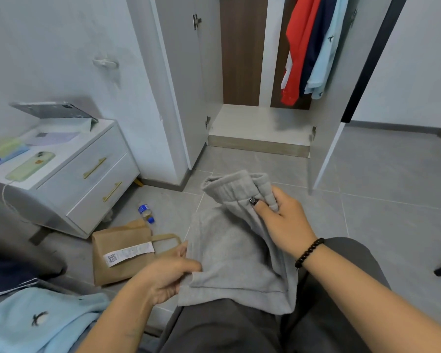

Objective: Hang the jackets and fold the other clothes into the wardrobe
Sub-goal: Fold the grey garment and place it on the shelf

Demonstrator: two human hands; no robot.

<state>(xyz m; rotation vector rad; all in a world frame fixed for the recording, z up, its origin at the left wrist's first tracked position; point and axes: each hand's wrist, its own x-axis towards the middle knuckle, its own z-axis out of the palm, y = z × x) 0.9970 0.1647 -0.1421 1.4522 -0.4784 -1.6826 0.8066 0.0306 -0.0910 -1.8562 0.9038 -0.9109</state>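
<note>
Under my knees the grey tiled floor (382, 189) carries a brown paper bag (121, 253) lying flat, a small plastic bottle (146, 213) on its side just beyond it, the white nightstand (87, 174) topped with two phones (31, 165) and a propped tablet (52, 110).

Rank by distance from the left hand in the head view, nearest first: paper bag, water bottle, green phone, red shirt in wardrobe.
From the left hand:
1. Paper bag, on the floor just to its left.
2. Water bottle, lying on the floor beyond the bag.
3. Green phone, on the nightstand, far left.
4. Red shirt, hanging in the wardrobe, top right.
</note>
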